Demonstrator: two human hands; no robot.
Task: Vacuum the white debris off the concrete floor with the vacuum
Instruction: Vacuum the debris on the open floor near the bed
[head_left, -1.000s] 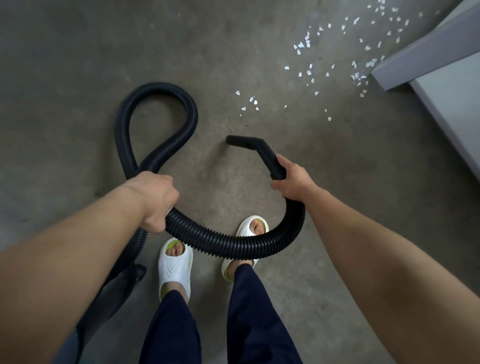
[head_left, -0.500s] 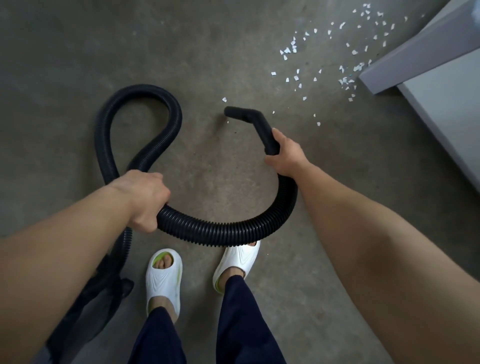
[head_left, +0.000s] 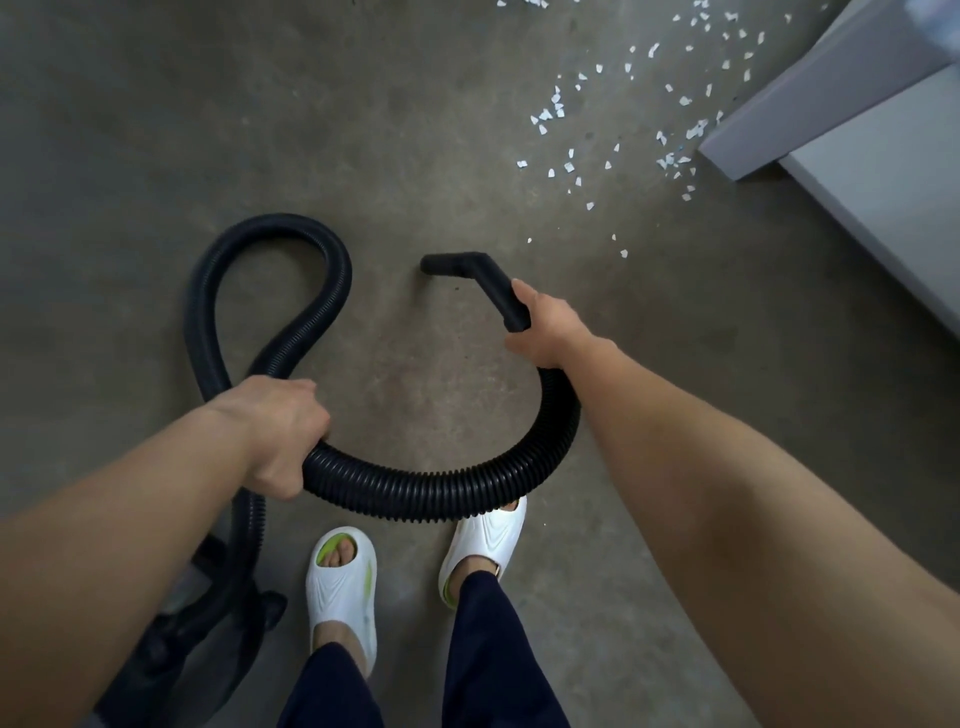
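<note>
The right hand is gripping the black nozzle, fingers curled round its neck, its mouth lying near the concrete floor. The left hand is clutching the ribbed hose, which is looping behind. White debris is lying scattered well beyond the nozzle, beside a grey panel.

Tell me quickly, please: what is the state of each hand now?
Left hand: closed, gripping the ribbed black hose.
Right hand: closed, gripping the black nozzle.
</note>
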